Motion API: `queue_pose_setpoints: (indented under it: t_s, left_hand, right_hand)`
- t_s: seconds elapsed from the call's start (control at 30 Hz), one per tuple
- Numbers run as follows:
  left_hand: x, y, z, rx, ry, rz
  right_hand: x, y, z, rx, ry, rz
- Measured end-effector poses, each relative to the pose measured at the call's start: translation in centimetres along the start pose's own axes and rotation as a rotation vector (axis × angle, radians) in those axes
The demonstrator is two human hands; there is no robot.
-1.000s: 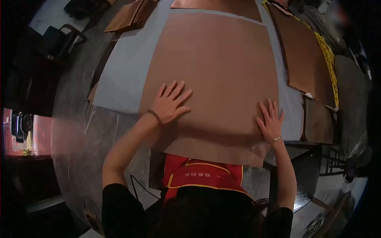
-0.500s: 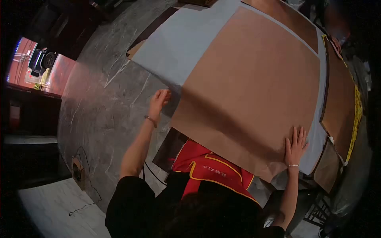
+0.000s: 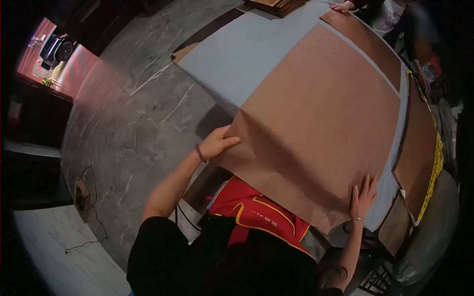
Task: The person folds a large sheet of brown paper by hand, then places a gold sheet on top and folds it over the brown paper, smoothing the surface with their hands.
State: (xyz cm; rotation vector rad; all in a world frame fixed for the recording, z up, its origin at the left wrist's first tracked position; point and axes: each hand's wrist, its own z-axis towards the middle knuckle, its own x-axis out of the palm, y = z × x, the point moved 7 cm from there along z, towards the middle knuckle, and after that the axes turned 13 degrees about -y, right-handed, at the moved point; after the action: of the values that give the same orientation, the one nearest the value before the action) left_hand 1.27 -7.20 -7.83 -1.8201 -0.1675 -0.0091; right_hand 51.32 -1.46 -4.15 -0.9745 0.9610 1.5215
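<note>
A large brown paper sheet [image 3: 316, 113] lies over a pale grey-white covering [image 3: 232, 54] on the table, its near edge hanging above my red apron [image 3: 261, 207] with yellow trim. My left hand [image 3: 217, 143] grips the sheet's left edge, thumb on top and the other fingers out of sight underneath. On the sheet's near right corner my right hand [image 3: 364, 198] rests flat, fingers stretched out. That corner looks creased and bent downward. A dark shadow crosses the sheet between my hands.
Another person's hand [image 3: 343, 7] rests on a brown panel [image 3: 368, 44] at the far side. A brown stack [image 3: 276, 6] sits at the back. Yellow tape [image 3: 432, 177] runs along the right edge. A cord [image 3: 106, 232] trails over the floor at left.
My left hand has moved from beside the sheet onto its left edge and closed on it. My right hand stays flat on the near right corner. Another person's hand now shows at the far side.
</note>
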Motion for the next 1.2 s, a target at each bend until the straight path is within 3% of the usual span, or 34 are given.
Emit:
queue_pose_setpoints:
  t_s: [0.07,0.13,0.2,0.23,0.3,0.37,0.4,0.47,0.57,0.6,0.63,0.7,0.77,0.83,0.93,1.0,1.2]
  left_hand:
    - [0.3,-0.8,-0.3,-0.017,-0.039,-0.061]
    - [-0.6,-1.0,-0.5,-0.005,-0.017,0.302]
    - [0.4,-2.1,-1.2,-0.069,0.008,-0.011]
    - [-0.2,-1.9,-1.4,-0.107,-0.082,0.085]
    - [0.6,-3.0,-1.3,-0.087,-0.051,-0.042]
    - [-0.3,-2.8,-0.7,-0.049,-0.006,0.058]
    - [0.0,-2.7,-0.1,-0.042,0.03,0.073]
    - [0.1,-3.0,-0.1,-0.048,0.058,0.076]
    - [-0.9,-2.5,0.2,-0.128,-0.012,0.136]
    - [-0.8,-2.5,0.4,-0.142,-0.05,0.17]
    - [-1.0,-2.5,0.8,-0.065,0.013,0.213]
    - [-1.1,-2.4,0.4,-0.075,-0.027,0.192]
    - [-0.6,-2.2,0.6,-0.108,-0.023,0.145]
    - [-0.3,-1.9,0.7,-0.111,0.055,0.12]
    - [-0.2,-3.0,0.1,-0.097,-0.07,0.157]
    - [-0.3,-2.3,0.4,-0.091,-0.044,0.113]
    - [-1.4,0.0,1.4,-0.111,-0.09,0.049]
  right_hand:
    - [-0.9,-0.9,-0.1,0.012,-0.121,0.115]
    - [-2.9,-3.9,-1.5,0.195,-0.372,0.52]
    - [-5.2,-5.4,-4.0,0.477,-0.492,0.801]
    - [-5.8,-6.4,-5.7,0.698,-0.564,0.938]
    - [-7.3,-7.2,-8.9,0.873,-0.624,1.083]
    - [-6.5,-8.6,-13.1,0.886,-0.678,1.191]
    - [-5.3,-8.6,-14.4,0.905,-0.67,1.129]
    - [-2.2,-8.5,-17.8,1.138,-0.465,1.002]
    - [2.0,-5.4,-19.1,1.309,-0.225,0.984]
    - [3.2,-4.9,-18.7,1.248,-0.109,1.037]
    - [3.4,-4.9,-18.5,1.243,-0.134,1.042]
    - [4.2,-3.0,-17.2,1.085,0.08,1.303]
    - [3.7,-2.1,-16.8,1.115,0.077,1.42]
    - [2.6,-2.5,-16.7,1.09,0.041,1.403]
    - [0.9,-1.2,-16.5,1.039,0.067,1.384]
    - [0.6,-1.1,-16.9,1.035,0.07,1.383]
    - [3.5,-1.8,-18.6,0.947,0.061,1.212]
